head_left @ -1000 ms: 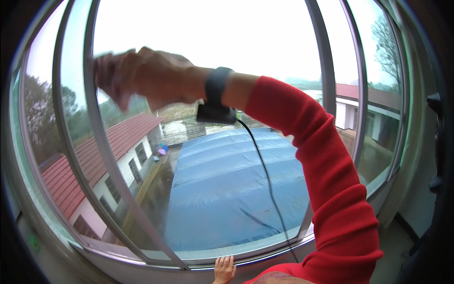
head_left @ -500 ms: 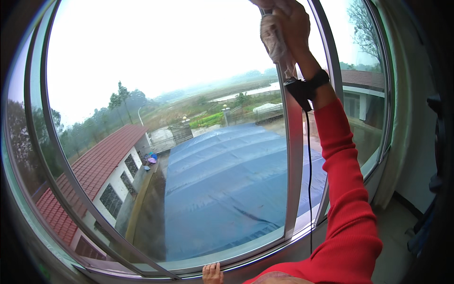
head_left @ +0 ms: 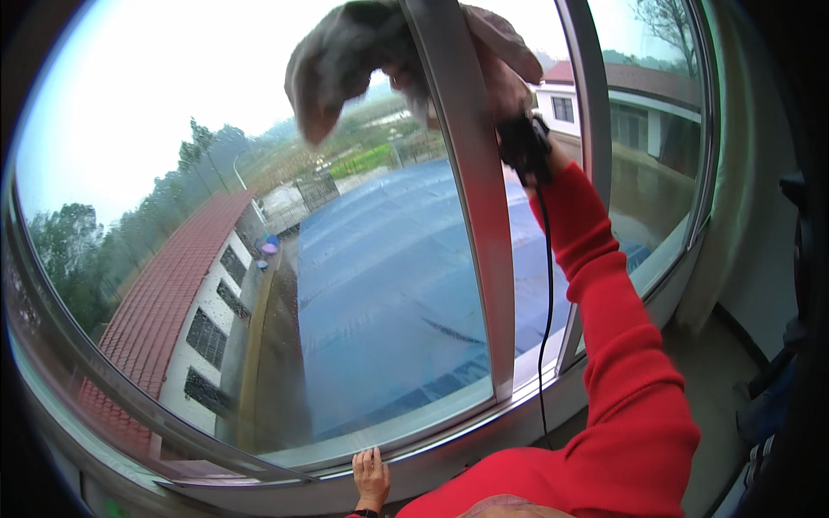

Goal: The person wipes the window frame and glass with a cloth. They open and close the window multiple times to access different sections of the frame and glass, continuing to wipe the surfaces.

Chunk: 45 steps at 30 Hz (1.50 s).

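Note:
My right arm in a red sleeve reaches up past the upright edge of a window sash (head_left: 473,216). My right hand (head_left: 503,86) is at that edge, partly hidden by the frame and smeared by motion. It holds a grey-brown cloth (head_left: 345,56), which shows blurred through the pane on the far side of the sash. A black device (head_left: 525,148) with a hanging cable (head_left: 547,293) is strapped at my right wrist. Low in the middle, my left hand (head_left: 370,476) rests on the lower window frame, fingers stretched out and holding nothing.
A second upright frame (head_left: 594,138) stands right of my arm, with a pale curtain (head_left: 717,250) beyond it. Outside and below lie a large blue covering (head_left: 389,285) and a red-roofed building (head_left: 186,276). Dark items (head_left: 768,414) sit at the right edge.
My right hand and the cloth have gone from beside the sash edge to around it, the cloth now spread leftward behind the glass. The sash edge appears further left. My left hand stays on the frame.

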Tool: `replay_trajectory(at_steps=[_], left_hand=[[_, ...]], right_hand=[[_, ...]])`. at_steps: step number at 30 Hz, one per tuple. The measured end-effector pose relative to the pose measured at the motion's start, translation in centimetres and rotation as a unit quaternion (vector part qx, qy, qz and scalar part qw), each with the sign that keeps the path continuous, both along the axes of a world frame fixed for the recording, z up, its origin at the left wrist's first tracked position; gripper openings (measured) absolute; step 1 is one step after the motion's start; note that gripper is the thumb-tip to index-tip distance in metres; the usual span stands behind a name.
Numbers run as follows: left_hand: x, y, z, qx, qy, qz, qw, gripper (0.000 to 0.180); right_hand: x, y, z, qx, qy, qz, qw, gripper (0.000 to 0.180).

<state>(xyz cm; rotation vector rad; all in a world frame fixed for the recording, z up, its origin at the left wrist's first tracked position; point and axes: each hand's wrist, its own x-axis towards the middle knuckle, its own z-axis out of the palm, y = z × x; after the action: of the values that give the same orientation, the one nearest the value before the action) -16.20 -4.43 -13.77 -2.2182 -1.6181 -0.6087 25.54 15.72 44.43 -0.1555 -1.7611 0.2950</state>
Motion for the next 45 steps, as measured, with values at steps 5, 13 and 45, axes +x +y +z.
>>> replay_trajectory(at_steps=[5, 13, 45], left_hand=[[0.5, -0.1, 1.5, -0.008, -0.009, 0.007, 1.0, 0.052], [0.7, 0.3, 2.3, 0.007, -0.003, 0.002, 1.0, 0.054], [0.7, 0.0, -2.6, 0.046, -0.024, 0.023, 0.998, 0.06]], right_hand=[[3.2, 5.2, -16.5, -0.23, -0.028, 0.202, 0.952, 0.027], [6.3, 2.5, -45.8, -0.59, 0.056, 0.397, 0.701, 0.031], [1.5, 2.0, 11.4, 0.192, 0.033, -0.278, 0.941, 0.024]])
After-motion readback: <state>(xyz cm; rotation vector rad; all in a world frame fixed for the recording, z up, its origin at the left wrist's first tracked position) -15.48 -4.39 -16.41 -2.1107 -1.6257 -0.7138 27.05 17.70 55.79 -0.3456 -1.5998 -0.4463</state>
